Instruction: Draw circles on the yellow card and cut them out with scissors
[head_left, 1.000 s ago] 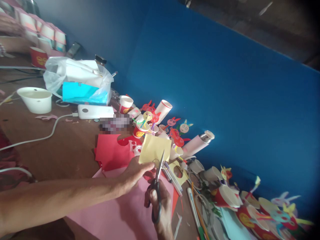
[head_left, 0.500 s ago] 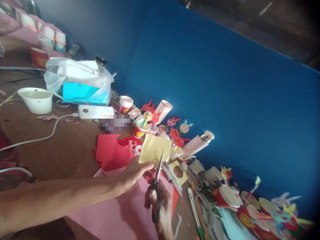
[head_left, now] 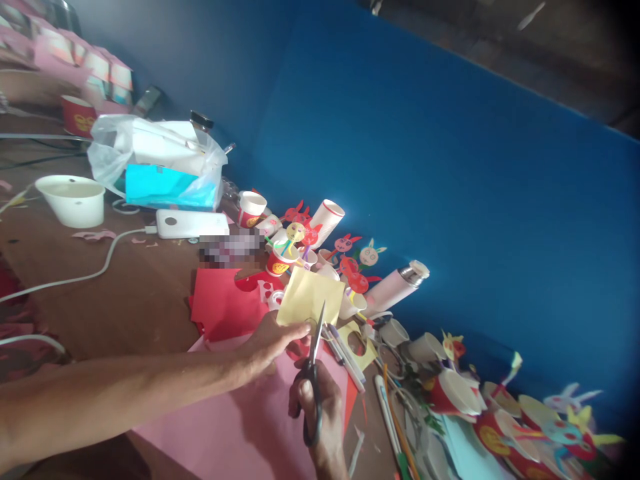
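Note:
My left hand (head_left: 273, 339) pinches the lower edge of a pale yellow sheet of paper (head_left: 311, 293), its thumb lying along the near side. In my right hand (head_left: 323, 397) is a pair of black-handled scissors (head_left: 318, 341), its fingers through the loops. The blades point up and cross the lower right part of the yellow paper; they look close together. Under both hands lies a large pink sheet (head_left: 220, 427). Red paper (head_left: 220, 303) with a round cut-out sits left of the yellow sheet. Several pens (head_left: 347, 357) and a yellow piece with a round hole (head_left: 357, 343) lie to the right.
Paper cups with rabbit-shaped faces (head_left: 345, 243) and a pink thermos (head_left: 395, 290) line the blue wall. More decorated cups (head_left: 455, 393) stand at right. At left are a power bank (head_left: 190, 224), a white cup (head_left: 73, 203) and a plastic bag (head_left: 113, 150). Another person's arm (head_left: 35, 90) reaches in.
My hands and the yellow paper have hardly moved; the scissors shifted very slightly. At the upper left, the other person's arm has moved further into view.

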`<state>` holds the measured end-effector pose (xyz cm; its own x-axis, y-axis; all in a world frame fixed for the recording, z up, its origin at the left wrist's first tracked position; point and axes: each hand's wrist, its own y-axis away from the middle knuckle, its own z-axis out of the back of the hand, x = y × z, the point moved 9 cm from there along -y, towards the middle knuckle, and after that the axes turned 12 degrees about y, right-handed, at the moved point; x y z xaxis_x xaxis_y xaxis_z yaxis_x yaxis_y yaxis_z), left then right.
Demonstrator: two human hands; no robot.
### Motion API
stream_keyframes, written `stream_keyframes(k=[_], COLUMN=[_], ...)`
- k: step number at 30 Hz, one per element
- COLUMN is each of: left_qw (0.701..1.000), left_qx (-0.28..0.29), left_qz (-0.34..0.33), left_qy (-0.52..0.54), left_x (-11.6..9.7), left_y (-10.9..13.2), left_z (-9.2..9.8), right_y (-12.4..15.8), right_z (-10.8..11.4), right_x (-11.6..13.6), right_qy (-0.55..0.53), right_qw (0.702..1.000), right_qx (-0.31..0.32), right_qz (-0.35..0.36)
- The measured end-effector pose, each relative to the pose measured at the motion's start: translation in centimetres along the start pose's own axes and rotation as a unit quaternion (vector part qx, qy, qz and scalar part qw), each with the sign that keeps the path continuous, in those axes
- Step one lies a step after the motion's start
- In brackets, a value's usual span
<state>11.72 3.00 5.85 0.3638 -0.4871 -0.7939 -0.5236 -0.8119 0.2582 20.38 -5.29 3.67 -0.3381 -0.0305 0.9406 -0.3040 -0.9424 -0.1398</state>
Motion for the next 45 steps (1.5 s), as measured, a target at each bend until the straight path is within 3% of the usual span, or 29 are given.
stream_keyframes(k=[9, 19, 25, 34, 45], left_qw=[0.995, 0.996, 0.996, 0.996, 0.997], left_qx=[0.004, 0.004, 0.006, 0.044, 0.06], left_qz=[-0.041, -0.036, -0.033, -0.03, -0.013], left_qy=[-0.086, -0.082, -0.084, -0.069, -0.052], left_x=[-0.3, 0.1, 0.6, 1.0, -0.1], left_y=[-1.0, -1.6, -2.0, -2.7, -2.6], left_z=[0.7, 0.8, 1.1, 1.1, 0.3], right_y=[0.1, 0.1, 0.1, 0.2, 0.2], right_z=[0.0, 0.0, 0.2, 0.1, -0.2], right_x=[0.0, 0.5, 0.1, 0.4, 0.3], right_qy=[0.008, 0.025, 0.013, 0.002, 0.006], right_qw=[1.0, 1.0, 1.0, 1.0, 0.999], right_qx=[-0.006, 0.012, -0.011, 0.009, 0.049], right_qz=[0.02, 0.012, 0.024, -0.009, -0.022])
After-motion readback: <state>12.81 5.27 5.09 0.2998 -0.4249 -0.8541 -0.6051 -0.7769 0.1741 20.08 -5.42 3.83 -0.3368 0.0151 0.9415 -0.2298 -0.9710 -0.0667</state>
